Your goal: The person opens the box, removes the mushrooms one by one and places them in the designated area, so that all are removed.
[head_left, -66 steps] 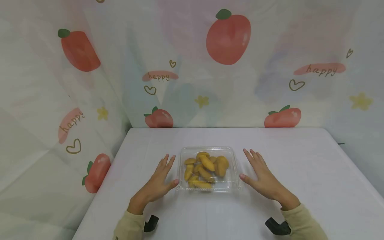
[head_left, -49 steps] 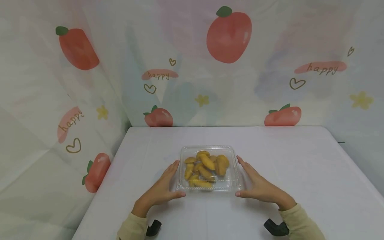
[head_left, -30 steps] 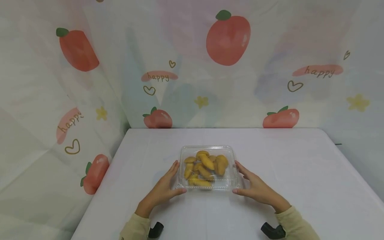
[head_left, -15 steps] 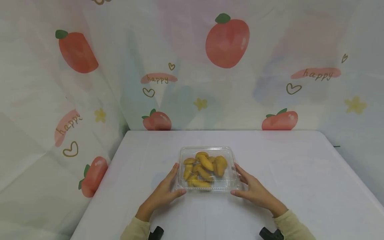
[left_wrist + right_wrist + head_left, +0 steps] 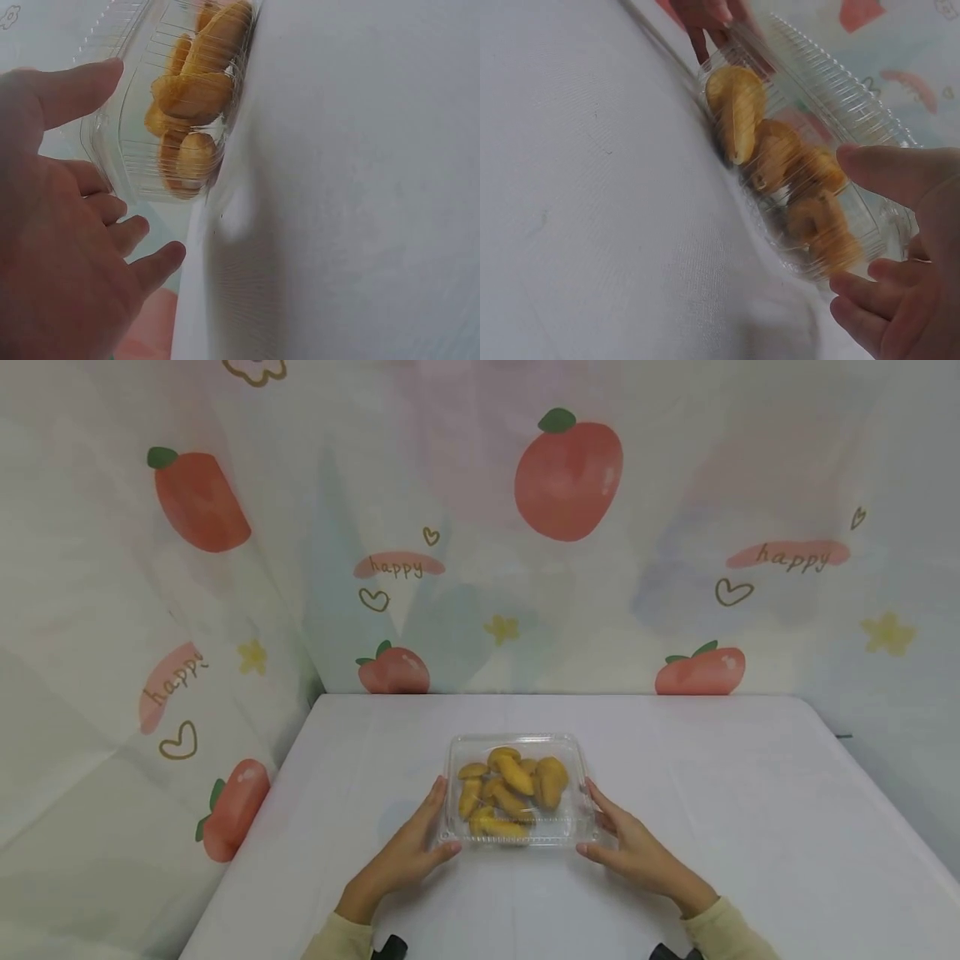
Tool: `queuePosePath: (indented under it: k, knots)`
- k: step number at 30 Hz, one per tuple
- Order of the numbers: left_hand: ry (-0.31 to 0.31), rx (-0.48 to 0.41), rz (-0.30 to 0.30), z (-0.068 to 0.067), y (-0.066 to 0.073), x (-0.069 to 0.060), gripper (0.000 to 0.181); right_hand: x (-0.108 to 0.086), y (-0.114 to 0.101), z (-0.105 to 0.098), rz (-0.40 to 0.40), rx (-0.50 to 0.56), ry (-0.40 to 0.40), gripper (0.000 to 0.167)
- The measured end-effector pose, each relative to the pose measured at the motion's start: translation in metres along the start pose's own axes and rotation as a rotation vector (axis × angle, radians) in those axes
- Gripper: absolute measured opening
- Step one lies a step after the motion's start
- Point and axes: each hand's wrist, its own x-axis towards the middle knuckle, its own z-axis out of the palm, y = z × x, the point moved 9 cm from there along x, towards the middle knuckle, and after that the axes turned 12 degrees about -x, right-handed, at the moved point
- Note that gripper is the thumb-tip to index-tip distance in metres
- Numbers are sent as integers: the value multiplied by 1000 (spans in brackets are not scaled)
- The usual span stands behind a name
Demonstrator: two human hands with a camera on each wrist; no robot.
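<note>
A clear plastic clamshell box with its lid down is on the white table, in the middle of the head view. Several yellow-brown mushrooms lie inside it. My left hand holds the box's left near corner, thumb at the front edge and fingers along the left side. At the right near corner my right hand grips it the same way. In the left wrist view the left thumb is against the rim. The right wrist view has the right thumb at the rim and fingers lower down.
The white-covered table spreads around the box on all sides. Behind it hangs a cloth backdrop printed with red fruit, hearts and flowers. A black wrist mount shows below the left sleeve, another black mount by the right.
From standing apart beside the box with fingers spread, both hands have moved in to its sides and taken hold of its near corners. The head view has tilted slightly up.
</note>
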Motion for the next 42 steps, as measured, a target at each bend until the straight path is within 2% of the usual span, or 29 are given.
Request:
queuePosePath:
  k: [8, 14, 20, 27, 35, 42]
  knots:
    - [-48, -4, -5, 3, 2, -4, 89, -2, -5, 4, -64, 21, -19, 89]
    - [-78, -34, -14, 7, 2, -2, 87, -3, -5, 2, -78, 27, -33, 89]
    - [-110, -81, -41, 14, 0, -1, 85, -4, -1, 2, -57, 45, -54, 88]
    - [-106, -119, -58, 14, -1, -3, 82, -1, -1, 6, -46, 58, -68, 87]
    - [-95, -129, -37, 13, 5, -3, 78, 2, -3, 8, -73, 204, -66, 85]
    - [-60, -132, -29, 15, 3, 0, 75, 1, -9, 7, -90, 250, -74, 84]
